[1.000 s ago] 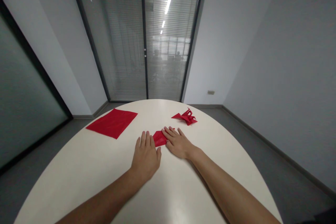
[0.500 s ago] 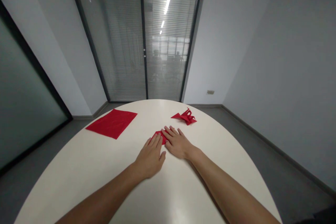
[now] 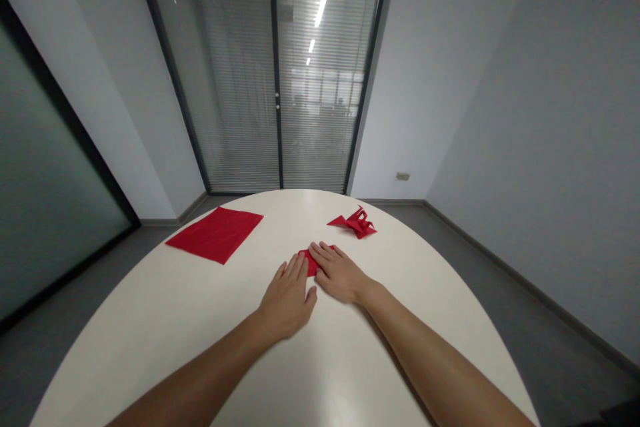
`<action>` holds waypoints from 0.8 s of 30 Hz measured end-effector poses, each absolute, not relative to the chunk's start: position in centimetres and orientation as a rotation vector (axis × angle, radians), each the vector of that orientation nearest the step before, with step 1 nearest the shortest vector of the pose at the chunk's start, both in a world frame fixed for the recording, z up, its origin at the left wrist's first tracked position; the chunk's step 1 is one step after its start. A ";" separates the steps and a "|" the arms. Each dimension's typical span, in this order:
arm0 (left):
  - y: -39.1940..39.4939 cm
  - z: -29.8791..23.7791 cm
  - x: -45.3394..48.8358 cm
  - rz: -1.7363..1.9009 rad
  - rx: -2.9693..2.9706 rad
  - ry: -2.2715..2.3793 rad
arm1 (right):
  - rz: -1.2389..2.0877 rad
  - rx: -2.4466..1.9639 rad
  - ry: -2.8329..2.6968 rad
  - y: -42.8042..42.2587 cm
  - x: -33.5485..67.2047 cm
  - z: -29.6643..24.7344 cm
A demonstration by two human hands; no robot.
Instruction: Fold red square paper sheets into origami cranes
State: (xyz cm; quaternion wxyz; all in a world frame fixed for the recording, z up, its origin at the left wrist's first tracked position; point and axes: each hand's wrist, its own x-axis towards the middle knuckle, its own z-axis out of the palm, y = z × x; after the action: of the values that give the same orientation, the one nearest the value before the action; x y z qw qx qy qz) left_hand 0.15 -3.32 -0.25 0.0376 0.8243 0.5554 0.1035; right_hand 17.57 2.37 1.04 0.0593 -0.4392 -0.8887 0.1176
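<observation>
A folded piece of red paper (image 3: pixel 312 265) lies on the table under both hands, so much of its outline is hidden. My left hand (image 3: pixel 287 297) rests flat over its left part, fingers stretched out and thumb apart. My right hand (image 3: pixel 337 272) lies across the right part, palm down with fingers extended. Between the hands a small red patch shows, and a red edge peeks out past the right fingers. Neither hand grips the paper; both press on it from above.
A flat red paper square (image 3: pixel 217 235) lies at the table's back left. A folded red origami figure (image 3: pixel 356 223) stands at the back right. The round white table (image 3: pixel 165 333) has a curved edge; glass panels with blinds (image 3: pixel 320 147) are behind it.
My right hand's fingers have shifted slightly and drawn closer together, showing a bit more red edge beyond them. The left hand is nearly in place. The view has moved very slightly.
</observation>
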 end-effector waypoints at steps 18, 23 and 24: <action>-3.5 -0.3 -0.1 0.387 2.557 1.724 | 0.328 -1.494 -2.562 2.4 17.4 0.8; -3.5 -0.2 -0.1 0.406 2.565 1.755 | 0.318 -1.497 -2.478 2.4 17.3 0.9; -3.5 -0.2 -0.1 0.418 2.559 1.770 | 0.314 -1.507 -2.451 2.4 17.3 0.9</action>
State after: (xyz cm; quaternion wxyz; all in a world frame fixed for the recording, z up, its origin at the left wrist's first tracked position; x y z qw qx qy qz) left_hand -0.11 -3.46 -0.18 0.0012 0.8151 0.5638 0.1332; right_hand 17.28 2.38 0.91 0.1236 -0.5166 -0.8404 0.1075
